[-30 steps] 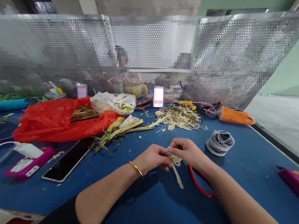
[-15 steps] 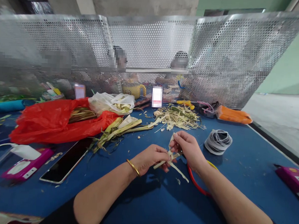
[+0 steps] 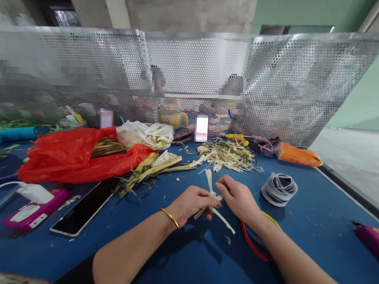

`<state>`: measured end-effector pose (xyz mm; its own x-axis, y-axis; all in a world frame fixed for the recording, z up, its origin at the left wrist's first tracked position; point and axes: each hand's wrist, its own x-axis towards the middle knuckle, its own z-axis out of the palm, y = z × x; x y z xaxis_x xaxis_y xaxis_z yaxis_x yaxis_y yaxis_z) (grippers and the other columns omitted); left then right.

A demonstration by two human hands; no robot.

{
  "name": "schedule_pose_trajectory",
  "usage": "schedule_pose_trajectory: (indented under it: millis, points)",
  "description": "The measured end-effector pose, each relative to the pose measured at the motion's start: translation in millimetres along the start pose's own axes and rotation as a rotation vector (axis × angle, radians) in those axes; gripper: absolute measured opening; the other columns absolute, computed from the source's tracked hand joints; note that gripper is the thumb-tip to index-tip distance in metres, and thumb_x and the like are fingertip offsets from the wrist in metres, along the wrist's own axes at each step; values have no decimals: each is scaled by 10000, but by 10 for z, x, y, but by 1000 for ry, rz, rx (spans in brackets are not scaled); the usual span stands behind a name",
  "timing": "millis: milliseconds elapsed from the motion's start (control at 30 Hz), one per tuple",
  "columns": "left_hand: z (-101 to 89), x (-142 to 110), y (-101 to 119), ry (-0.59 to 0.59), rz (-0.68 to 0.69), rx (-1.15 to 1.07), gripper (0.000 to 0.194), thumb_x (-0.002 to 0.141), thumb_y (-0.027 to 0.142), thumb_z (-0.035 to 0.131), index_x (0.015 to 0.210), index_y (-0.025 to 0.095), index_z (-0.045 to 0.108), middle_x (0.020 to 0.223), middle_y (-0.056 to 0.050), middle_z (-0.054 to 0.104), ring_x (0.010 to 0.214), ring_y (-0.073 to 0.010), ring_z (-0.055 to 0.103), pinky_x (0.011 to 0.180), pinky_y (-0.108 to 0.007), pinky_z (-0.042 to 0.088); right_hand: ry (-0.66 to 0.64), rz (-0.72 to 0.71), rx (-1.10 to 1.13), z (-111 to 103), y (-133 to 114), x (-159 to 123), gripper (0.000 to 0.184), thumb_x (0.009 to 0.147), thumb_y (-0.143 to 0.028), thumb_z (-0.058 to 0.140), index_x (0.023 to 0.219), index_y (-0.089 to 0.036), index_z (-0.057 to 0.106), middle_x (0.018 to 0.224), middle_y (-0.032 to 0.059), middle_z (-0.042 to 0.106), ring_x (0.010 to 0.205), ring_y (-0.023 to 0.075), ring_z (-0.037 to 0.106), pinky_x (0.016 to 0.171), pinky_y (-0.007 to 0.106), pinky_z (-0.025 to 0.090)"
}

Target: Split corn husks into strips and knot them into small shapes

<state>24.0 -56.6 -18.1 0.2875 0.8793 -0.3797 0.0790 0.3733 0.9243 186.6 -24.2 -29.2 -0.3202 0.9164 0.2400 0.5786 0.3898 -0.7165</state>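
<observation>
Pale dried plant strips (image 3: 212, 195), crossed over one another, are pinched between the thumb and fingers of my left hand (image 3: 195, 202). One strip end stands up above the fingers and another trails down to the right. My right hand (image 3: 237, 198) is just right of the strips, its fingers curled beside their right-hand end; its inner side is hidden, so what it holds does not show. Beyond the hands is a heap of shredded plant scraps (image 3: 230, 154). Longer dried stalks (image 3: 156, 165) lie to the left.
A spool of grey-white cord (image 3: 279, 190) sits at right, near red-handled pliers or a similar curved tool (image 3: 254, 243). Left are a phone (image 3: 86, 206), a purple power strip (image 3: 36, 210) and a red plastic bag (image 3: 61, 156). Behind stands a perforated metal screen (image 3: 196, 62), with people beyond.
My right hand has let go of the upper strip end and shifted slightly down and right. My left hand keeps its pinch on the strips. The view has tilted up slightly.
</observation>
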Motion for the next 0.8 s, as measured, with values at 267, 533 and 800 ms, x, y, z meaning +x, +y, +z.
schedule_pose_trajectory:
  millis: [267, 533, 800]
  points:
    - [-20, 70, -76, -49, 42, -16, 155, 640, 259, 676, 676, 120, 735, 525, -7, 581, 444, -93, 539, 452, -190, 365, 64, 30, -205, 50, 48, 3, 85, 888, -288, 408, 878, -229, 470, 623, -27, 546, 568, 164, 511, 559, 262, 346]
    - [-73, 111, -24, 107, -8, -208, 182, 569, 283, 716, 626, 113, 685, 543, -12, 607, 467, -120, 570, 515, -237, 442, 265, -569, -369, -129, -108, -90, 163, 896, -174, 465, 967, -210, 608, 893, 64, 617, 856, 202, 567, 773, 341, 383]
    - [-99, 160, -27, 203, 55, -339, 286, 525, 330, 798, 533, 130, 594, 476, 45, 509, 449, -61, 434, 474, -203, 356, -58, -840, -793, 118, -227, -189, 155, 883, -93, 486, 966, -169, 594, 833, 49, 617, 764, 192, 534, 765, 353, 345]
